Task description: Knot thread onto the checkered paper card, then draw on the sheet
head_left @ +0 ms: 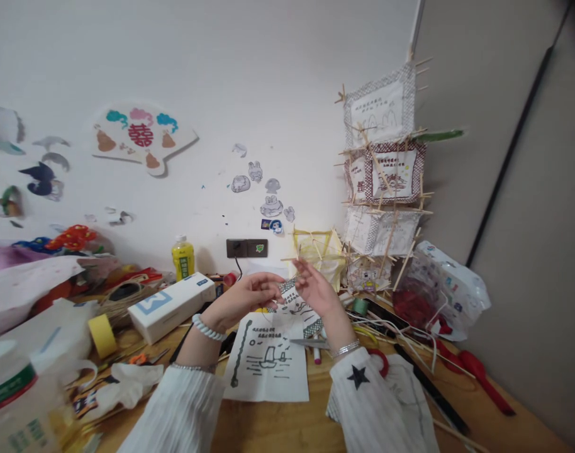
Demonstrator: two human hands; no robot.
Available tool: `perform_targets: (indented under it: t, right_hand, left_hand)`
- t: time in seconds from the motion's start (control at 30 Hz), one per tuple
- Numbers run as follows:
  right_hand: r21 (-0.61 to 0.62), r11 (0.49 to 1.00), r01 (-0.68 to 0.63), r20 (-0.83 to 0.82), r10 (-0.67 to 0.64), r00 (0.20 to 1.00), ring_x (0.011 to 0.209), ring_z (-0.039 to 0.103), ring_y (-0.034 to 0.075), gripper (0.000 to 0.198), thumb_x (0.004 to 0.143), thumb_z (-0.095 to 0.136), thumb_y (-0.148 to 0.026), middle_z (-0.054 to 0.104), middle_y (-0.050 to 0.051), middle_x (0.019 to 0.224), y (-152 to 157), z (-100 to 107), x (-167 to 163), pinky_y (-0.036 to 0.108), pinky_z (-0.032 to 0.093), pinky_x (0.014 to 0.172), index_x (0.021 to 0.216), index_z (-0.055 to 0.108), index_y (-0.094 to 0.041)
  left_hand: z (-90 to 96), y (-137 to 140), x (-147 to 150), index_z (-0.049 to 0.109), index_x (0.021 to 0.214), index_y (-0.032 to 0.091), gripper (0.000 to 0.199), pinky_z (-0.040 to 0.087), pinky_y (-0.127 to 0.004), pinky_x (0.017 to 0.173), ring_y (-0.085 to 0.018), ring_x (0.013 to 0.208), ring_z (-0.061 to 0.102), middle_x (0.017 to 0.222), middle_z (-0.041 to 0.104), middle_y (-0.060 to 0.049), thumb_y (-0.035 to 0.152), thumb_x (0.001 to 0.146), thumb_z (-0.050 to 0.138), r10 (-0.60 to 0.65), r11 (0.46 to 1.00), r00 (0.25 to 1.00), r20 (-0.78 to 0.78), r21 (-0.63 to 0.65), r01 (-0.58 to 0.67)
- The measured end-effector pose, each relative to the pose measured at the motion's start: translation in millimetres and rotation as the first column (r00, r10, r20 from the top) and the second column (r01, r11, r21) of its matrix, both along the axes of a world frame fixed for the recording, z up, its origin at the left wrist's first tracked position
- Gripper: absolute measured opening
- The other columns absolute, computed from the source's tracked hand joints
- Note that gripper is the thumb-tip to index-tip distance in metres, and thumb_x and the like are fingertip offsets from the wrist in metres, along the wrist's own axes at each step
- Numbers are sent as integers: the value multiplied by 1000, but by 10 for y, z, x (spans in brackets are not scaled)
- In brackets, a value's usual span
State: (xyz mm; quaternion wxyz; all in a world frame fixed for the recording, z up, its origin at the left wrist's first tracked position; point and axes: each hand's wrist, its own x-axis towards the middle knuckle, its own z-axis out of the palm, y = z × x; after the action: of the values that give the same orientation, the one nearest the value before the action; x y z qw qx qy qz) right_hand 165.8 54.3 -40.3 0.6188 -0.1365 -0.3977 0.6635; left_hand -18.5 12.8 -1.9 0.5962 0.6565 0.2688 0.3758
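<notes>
My left hand (252, 296) is raised above the table, its fingers bent and drawn together. Whatever may be between those fingertips is too small to make out. Close by on the right, my right hand (316, 290) is held up with its fingers stretched apart, and nothing shows in it. Behind and between the hands is a patterned sheet with black drawing (292, 302). Below them a white paper with a sailboat drawing (268, 371) lies flat. Scissors (311, 343) with red handles lie under my right wrist, beside a marker (317, 356).
A tiered stick-and-paper lantern structure (384, 170) stands at the back right, next to a yellow stick frame (318, 251). On the left are a white box (172, 305), a yellow tape roll (102, 336) and a drink bottle (182, 258). Red ribbon (485, 380) lies far right.
</notes>
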Motion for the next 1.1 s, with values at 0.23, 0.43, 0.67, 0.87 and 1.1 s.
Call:
perform_targets:
  t: [0.23, 0.43, 0.67, 0.87, 1.1]
  right_hand:
    - [-102, 932, 347, -135, -359, 924, 46, 46, 4, 3, 74, 59, -19, 59, -5, 63, 41, 96, 427, 16, 44, 48, 72, 58, -19]
    - [-134, 903, 407, -203, -427, 881, 46, 45, 4, 8, 78, 54, -19, 50, -6, 54, -5, 109, 767, 15, 43, 49, 71, 56, -17]
    - [-15, 893, 450, -76, -449, 890, 47, 44, 6, 12, 76, 56, -25, 51, -3, 53, -92, 184, 764, 18, 40, 48, 69, 59, -14]
    - [161, 958, 235, 200, -265, 943, 53, 47, 9, 21, 74, 59, -35, 54, 0, 59, -321, 357, 394, 22, 39, 51, 75, 62, -14]
    - [236, 970, 64, 402, -158, 902, 57, 48, 10, 32, 75, 54, -45, 53, 1, 63, -459, 406, 25, 25, 40, 57, 81, 61, -14]
  left_hand:
    - [-47, 134, -248, 58, 84, 14, 28, 47, -30, 78, -17, 82, 64, 81, 68, -7, 20, 60, 72, 264, 964, 962, 60, -42, -262]
    - [-107, 252, -437, 59, 76, 14, 32, 47, -29, 76, -16, 73, 64, 73, 68, -4, 21, 48, 74, 389, 921, 921, 7, 13, -389]
    - [-139, 277, -425, 59, 64, 16, 22, 44, -28, 56, -18, 58, 60, 54, 60, 2, 28, 48, 68, 400, 916, 827, -396, 200, -347]
    - [-29, 138, -35, 66, 75, 17, 24, 44, -28, 67, -22, 80, 59, 79, 67, -6, 32, 56, 68, 634, 712, 751, -185, 517, -474]
    - [-24, -97, 481, 63, 80, 12, 23, 47, -29, 66, -16, 69, 60, 76, 65, -7, 32, 68, 62, 297, 925, 948, -117, 282, -255]
